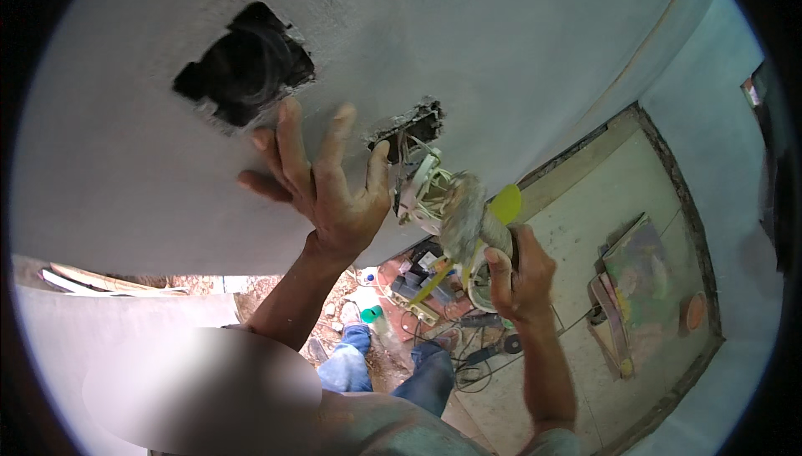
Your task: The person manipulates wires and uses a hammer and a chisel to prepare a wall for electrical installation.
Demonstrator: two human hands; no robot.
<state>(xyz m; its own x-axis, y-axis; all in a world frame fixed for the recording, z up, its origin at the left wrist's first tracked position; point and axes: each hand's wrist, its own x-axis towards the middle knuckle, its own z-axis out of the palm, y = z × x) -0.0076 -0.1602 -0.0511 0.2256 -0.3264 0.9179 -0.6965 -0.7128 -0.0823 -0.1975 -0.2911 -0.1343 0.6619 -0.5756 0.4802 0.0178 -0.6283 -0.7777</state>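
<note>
My left hand is spread against the grey wall, its fingers apart, between two rough cut-outs. The larger dark hole lies up and left of its fingertips. By my thumb is the smaller broken-edged hole, from which a bundle of pale wires hangs out. Lower right, my right hand is closed round a dusty grey, rounded thing with yellow-green parts sticking out. Its exact kind is hard to make out, and it overlaps the wires in the picture.
Below my arms, a cluster of dark and grey small boxes lies on the floor near my feet, with a black cable and a green cap. A stained board and a small orange-brown dish rest on pale tiles at right.
</note>
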